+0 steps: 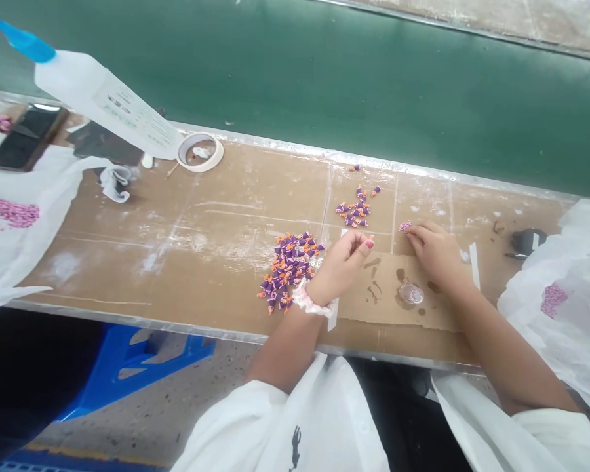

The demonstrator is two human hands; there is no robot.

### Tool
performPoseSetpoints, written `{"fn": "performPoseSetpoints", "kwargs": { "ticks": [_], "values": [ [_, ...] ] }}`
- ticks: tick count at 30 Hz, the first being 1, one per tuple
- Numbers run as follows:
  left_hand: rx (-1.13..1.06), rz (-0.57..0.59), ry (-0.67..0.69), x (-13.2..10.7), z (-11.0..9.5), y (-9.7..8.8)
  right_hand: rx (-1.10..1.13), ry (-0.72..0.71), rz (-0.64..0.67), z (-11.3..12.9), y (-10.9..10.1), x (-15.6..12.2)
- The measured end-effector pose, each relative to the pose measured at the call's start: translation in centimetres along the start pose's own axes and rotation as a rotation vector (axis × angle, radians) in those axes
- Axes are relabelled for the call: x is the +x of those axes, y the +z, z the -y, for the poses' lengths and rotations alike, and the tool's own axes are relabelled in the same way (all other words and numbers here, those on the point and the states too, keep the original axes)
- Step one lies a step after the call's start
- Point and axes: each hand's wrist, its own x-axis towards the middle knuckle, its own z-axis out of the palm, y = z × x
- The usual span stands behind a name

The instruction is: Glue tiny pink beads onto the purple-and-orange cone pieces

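Note:
My left hand (341,265), with a light scrunchie (311,298) on the wrist, is closed in a pinch over the left end of a cardboard piece (373,313). Whatever sits at its fingertips is too small to make out. My right hand (436,254) has its fingertips pressed together against a little heap of pink bits (405,226). A large pile of tiny purple-and-orange figures (288,265) lies left of my left hand. Beyond that hand is a smaller group of the same figures (356,211). On the cardboard, among wet spots, stands a small clear dish (412,294).
A white bottle with a blue nozzle (103,98), a tape roll (216,157) and a phone (27,137) are at the left. White plastic sheets with pink bits lie at the left (54,190) and right (526,288). A black object (526,242) sits at the right. A green surface (373,92) runs behind.

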Motion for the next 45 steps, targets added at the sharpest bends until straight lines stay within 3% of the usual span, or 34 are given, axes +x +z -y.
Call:
{"fn": "performPoseSetpoints", "kwargs": {
  "ticks": [4, 9, 17, 23, 26, 31, 33, 41, 45],
  "values": [
    [-0.466, 0.078, -0.125, 0.4, 0.4, 0.9, 0.002, 0.002, 0.0, -0.6, -0.3, -0.7],
    [-0.709, 0.054, -0.21, 0.7, 0.7, 2.2, 0.024, 0.005, 0.008, -0.4, -0.4, -0.6],
    [-0.594, 0.092, -0.207, 1.0, 1.4, 2.7, 0.134, 0.043, 0.079, 1.2, -0.1, 0.9],
    [-0.457, 0.009, -0.052, 0.9, 1.7, 3.2, 0.487, 0.078, 0.047, 1.8, -1.7, -0.1],
    [-0.437, 0.085, 0.001, 0.7, 1.9, 3.8, 0.722, 0.073, 0.045, 2.8, -2.5, -2.0],
    [-0.479, 0.243, -0.079, 0.3, 2.4, 4.9, 1.143, 0.046, 0.049, 4.0, -2.8, -4.4],
    [-0.514, 0.283, -0.106, 0.1, 2.5, 5.0, 1.213, 0.003, 0.027, 4.1, -2.8, -4.9],
    [-0.5, 0.276, -0.132, -0.5, 1.6, 4.7, 0.622, -0.294, -0.341, 4.3, -3.5, -5.6],
    [-0.437, 0.254, -0.072, -1.0, 1.3, 4.7, 0.614, -0.246, -0.363, 4.8, -3.9, -5.9]
  ]
}}
